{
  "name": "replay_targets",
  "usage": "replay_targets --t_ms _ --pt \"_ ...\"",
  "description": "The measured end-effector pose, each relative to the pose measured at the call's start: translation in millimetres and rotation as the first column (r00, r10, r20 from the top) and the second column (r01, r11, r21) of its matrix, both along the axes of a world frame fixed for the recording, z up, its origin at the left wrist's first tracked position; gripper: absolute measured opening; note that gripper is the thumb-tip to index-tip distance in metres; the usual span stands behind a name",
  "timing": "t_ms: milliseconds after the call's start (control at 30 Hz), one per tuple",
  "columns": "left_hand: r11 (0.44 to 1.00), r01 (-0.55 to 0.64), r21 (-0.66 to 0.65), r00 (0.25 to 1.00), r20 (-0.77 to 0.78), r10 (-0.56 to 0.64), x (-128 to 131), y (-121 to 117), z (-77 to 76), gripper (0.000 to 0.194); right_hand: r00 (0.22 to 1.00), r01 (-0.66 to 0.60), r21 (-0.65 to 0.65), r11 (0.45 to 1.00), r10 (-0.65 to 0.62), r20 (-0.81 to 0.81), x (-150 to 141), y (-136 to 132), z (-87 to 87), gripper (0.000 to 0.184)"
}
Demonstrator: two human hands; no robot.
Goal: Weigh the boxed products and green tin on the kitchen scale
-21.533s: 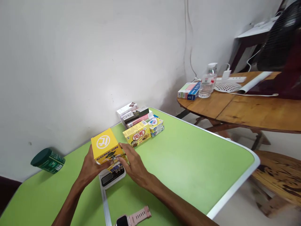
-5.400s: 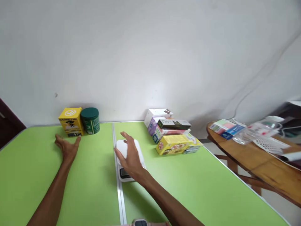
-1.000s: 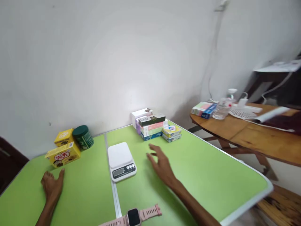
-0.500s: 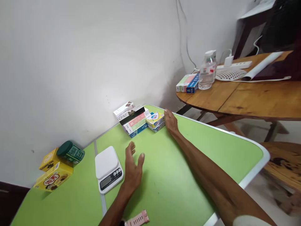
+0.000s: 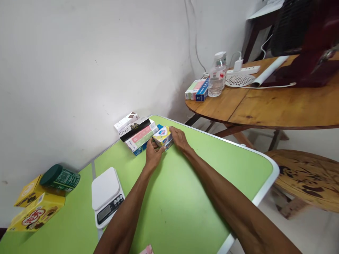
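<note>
Two small soap boxes (image 5: 162,134), the top one yellow and white with a shield logo, are stacked near the far corner of the green table. My left hand (image 5: 153,154) has its thumb along their near side and its fingers at their left end. Against their right end rests my right hand (image 5: 180,139), fingers bent around the edge. Just left of the soap is a group of cartons (image 5: 141,137), among them a pink and green one and a black and white one. A white kitchen scale (image 5: 106,188) lies by my left forearm.
At the left, a green-lidded jar (image 5: 60,177) lies beside yellow boxes (image 5: 39,213). A pink watch strap (image 5: 147,249) shows at the bottom edge. The wooden table (image 5: 265,106) at right carries bottles (image 5: 216,79), cartons (image 5: 197,89) and a power strip (image 5: 245,70). Below it stands a wooden stool (image 5: 307,173).
My left hand has moved forward from beside the scale to the soap boxes and closed on them. My right hand stays at their right end. The view has shifted to the right.
</note>
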State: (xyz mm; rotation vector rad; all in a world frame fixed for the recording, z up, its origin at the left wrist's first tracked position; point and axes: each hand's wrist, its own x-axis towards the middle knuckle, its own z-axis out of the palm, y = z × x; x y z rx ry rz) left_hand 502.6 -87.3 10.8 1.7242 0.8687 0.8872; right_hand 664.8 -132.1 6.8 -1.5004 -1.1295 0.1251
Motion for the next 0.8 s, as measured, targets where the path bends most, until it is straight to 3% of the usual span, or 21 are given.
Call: replay_targets --t_ms 100,267,467,600,700,800 --pt "0.999 0.034 0.031 0.997 -0.064 -0.031 -19 -14 8.4 0.080 1.000 -0.029 -0.011 1.000 0.029 0.001 -11 -20 1.3 0.052" --pt "0.985 0.084 0.148 0.981 -0.184 -0.056 -57 -52 14.8 0.054 0.988 -0.082 -0.011 0.997 0.080 -0.133 -49 -68 -0.8 0.049" --pt "0.973 0.142 0.180 0.981 -0.161 -0.113 -106 -83 18.8 0.051 0.911 0.015 -0.056 0.998 -0.037 -0.411 -109 -105 8.7 0.045" --pt "0.964 0.107 0.244 0.983 -0.174 -0.065 -161 -83 42.9 0.052 0.882 -0.101 -0.028 0.995 0.076 -0.465 -157 -94 34.9 0.047" --pt "0.960 0.024 0.279 0.979 -0.202 0.034 -214 -76 66.0 0.050 0.864 -0.193 0.022 0.981 0.180 -0.470 -204 -72 53.4 0.045" --pt "0.948 -0.070 0.310 0.965 -0.220 0.143 -266 -66 80.0 0.050 0.835 -0.305 0.048 0.951 0.292 -0.466 -253 -48 61.2 0.041"
